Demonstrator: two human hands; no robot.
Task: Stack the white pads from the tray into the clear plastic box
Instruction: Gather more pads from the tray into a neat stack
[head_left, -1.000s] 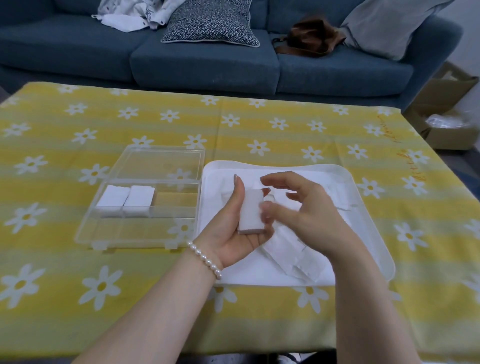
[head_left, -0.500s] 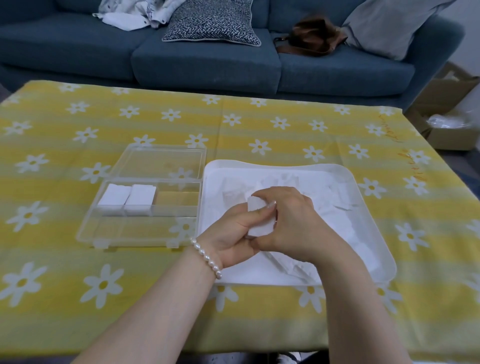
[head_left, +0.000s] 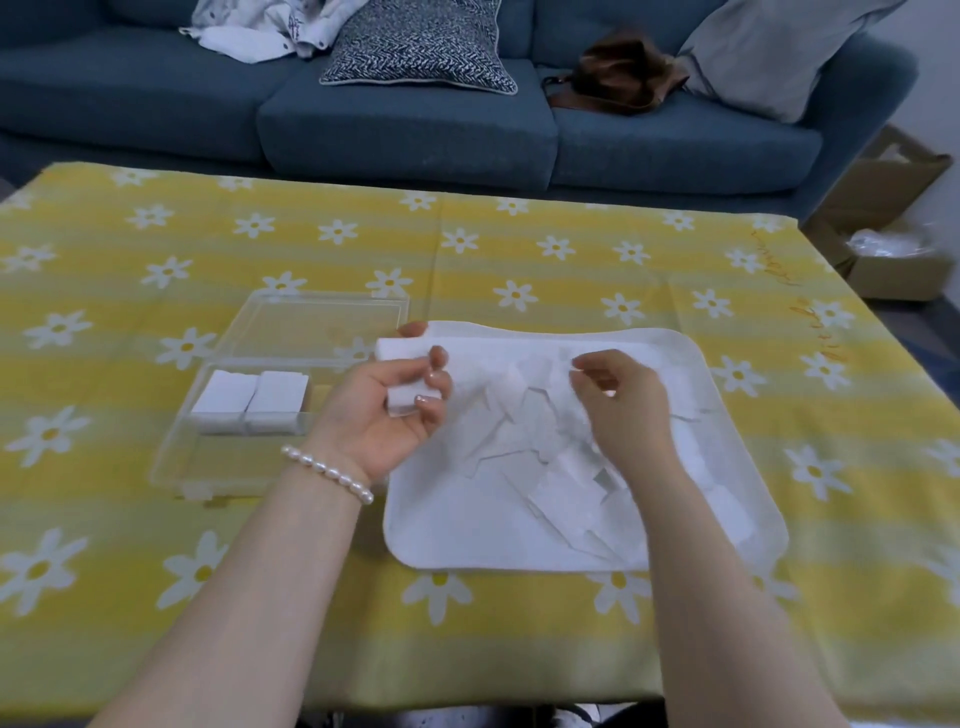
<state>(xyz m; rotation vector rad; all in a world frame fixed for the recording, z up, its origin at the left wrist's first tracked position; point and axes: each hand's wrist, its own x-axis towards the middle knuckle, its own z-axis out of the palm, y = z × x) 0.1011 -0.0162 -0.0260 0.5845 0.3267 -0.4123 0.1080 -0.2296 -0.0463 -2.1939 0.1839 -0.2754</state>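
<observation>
The hands have come apart since half a second ago: the left hand (head_left: 387, 410) has carried its stack of white pads (head_left: 402, 376) leftward to the tray's near-left corner, and the right hand (head_left: 621, 402) has let go. The left hand lies palm up, thumb and curled fingers clamped round the stack, which tilts with its far end toward the clear plastic box (head_left: 291, 384). A pearl bracelet (head_left: 327, 473) circles that wrist. The right hand hovers over the loose pads (head_left: 524, 415) in the white tray (head_left: 727, 415), fingers loosely curled, back to the camera; whether the fingertips pinch anything cannot be told. Two pad stacks (head_left: 249, 400) stand side by side in the box's left compartment. The loose pads blur into the white tray, so their number is unclear. The left hand hides the box's right wall.
</observation>
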